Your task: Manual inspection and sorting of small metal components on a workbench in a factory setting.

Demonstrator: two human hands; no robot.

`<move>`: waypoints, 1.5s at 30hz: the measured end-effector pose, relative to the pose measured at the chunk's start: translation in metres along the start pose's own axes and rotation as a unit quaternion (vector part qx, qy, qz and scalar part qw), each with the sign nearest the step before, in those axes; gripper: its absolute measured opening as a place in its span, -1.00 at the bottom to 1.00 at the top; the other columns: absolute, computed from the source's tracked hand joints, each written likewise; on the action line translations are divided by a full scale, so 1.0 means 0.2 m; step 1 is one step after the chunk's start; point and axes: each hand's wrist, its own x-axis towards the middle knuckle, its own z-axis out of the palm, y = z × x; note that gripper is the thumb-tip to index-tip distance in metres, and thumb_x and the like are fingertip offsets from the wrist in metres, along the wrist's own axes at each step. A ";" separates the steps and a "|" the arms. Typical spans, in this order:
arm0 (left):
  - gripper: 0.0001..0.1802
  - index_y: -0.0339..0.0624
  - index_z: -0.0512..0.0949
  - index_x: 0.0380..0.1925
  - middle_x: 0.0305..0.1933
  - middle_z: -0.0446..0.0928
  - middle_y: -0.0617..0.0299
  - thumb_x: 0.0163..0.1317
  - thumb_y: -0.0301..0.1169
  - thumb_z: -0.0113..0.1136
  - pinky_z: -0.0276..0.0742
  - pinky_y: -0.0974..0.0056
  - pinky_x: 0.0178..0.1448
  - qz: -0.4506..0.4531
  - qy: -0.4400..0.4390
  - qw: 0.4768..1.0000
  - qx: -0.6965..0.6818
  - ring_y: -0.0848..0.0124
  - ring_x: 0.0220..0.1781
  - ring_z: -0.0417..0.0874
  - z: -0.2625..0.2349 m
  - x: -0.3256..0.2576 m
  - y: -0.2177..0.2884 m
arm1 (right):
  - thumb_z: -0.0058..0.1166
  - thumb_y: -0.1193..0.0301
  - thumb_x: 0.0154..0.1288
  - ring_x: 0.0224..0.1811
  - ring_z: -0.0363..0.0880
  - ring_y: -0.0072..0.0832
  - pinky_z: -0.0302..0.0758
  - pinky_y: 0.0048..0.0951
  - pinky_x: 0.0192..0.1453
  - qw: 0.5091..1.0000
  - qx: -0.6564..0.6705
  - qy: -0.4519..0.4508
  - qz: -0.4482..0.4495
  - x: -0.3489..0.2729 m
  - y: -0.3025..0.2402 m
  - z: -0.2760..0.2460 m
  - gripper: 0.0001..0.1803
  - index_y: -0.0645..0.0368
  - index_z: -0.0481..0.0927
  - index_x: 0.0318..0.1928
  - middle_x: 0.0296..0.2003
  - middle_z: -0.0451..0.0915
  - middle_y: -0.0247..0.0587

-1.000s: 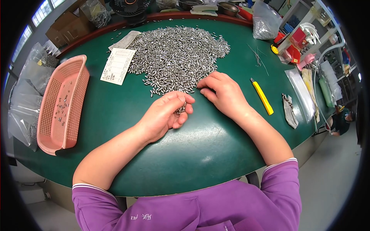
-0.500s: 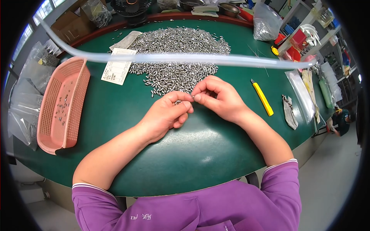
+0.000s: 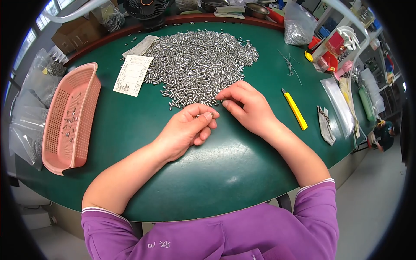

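Observation:
A large heap of small silvery metal pieces (image 3: 203,60), each short and rounded, lies on the green table (image 3: 208,173). Just below the heap's near edge, my left hand (image 3: 188,130) is closed, with thumb and forefinger pinched on small metal pieces (image 3: 212,114) that show only partly. My right hand (image 3: 251,108) is at the heap's lower right edge. Its forefinger reaches to the nearest pieces and the thumb stands apart from it; nothing shows between them, and the other fingers are curled.
At left stands a pink basket (image 3: 71,162) with several metal pieces inside, beside filled plastic bags (image 3: 28,125). A paper card (image 3: 132,76) touches the heap. A yellow utility knife (image 3: 295,110), thin wires (image 3: 290,65) and clear plastic sleeves (image 3: 338,108) lie at right.
My right hand has come away from the left fingertips, and its thumb and forefinger have parted toward the heap. A pale translucent tube has swung up from across the heap. My left hand stays put.

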 end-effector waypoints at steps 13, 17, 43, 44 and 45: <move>-0.82 -0.19 0.40 -0.20 -0.35 0.44 0.28 0.32 -0.32 -0.03 0.25 0.51 -0.53 0.003 0.000 1.000 -0.024 0.59 -0.52 0.38 -0.02 0.00 0.00 | 0.16 0.46 0.04 -0.25 0.48 -0.32 0.45 -0.33 -0.20 0.991 -0.118 -0.043 -0.045 -0.02 0.00 0.00 -0.88 0.07 0.56 -0.34 -0.37 0.46 -0.28; -0.85 -0.15 0.39 -0.23 -0.36 0.44 0.31 0.30 -0.34 0.01 0.25 0.53 -0.53 0.001 0.008 1.000 -0.025 0.62 -0.51 0.38 -0.02 0.00 0.00 | 0.17 0.43 0.02 -0.22 0.47 -0.26 0.44 -0.28 -0.16 0.994 -0.088 -0.025 -0.057 -0.01 -0.02 0.01 -0.89 0.07 0.54 -0.38 -0.38 0.45 -0.26; -0.83 -0.21 0.41 -0.17 -0.37 0.43 0.28 0.31 -0.38 0.00 0.19 0.56 -0.56 0.009 -0.005 1.000 -0.008 0.64 -0.55 0.32 0.00 0.00 0.00 | 0.08 0.53 0.13 -0.35 0.48 -0.51 0.46 -0.51 -0.23 0.998 0.045 0.017 0.030 0.02 0.01 -0.02 -0.85 0.10 0.59 -0.25 -0.34 0.49 -0.30; -0.83 -0.22 0.41 -0.17 -0.37 0.42 0.28 0.32 -0.37 -0.02 0.19 0.55 -0.56 0.010 -0.004 1.000 -0.001 0.63 -0.55 0.32 0.00 0.00 0.00 | 0.08 0.53 0.13 -0.35 0.48 -0.51 0.46 -0.51 -0.23 0.998 0.045 0.017 0.031 0.01 0.02 -0.02 -0.85 0.10 0.59 -0.25 -0.34 0.49 -0.30; -0.83 -0.22 0.41 -0.17 -0.37 0.42 0.28 0.32 -0.37 -0.02 0.19 0.55 -0.56 0.010 -0.004 1.000 -0.001 0.63 -0.55 0.32 -0.01 0.00 0.00 | 0.09 0.53 0.12 -0.33 0.50 -0.46 0.47 -0.47 -0.21 1.000 0.011 0.020 0.019 0.01 0.04 -0.02 -0.85 0.08 0.59 -0.26 -0.34 0.49 -0.30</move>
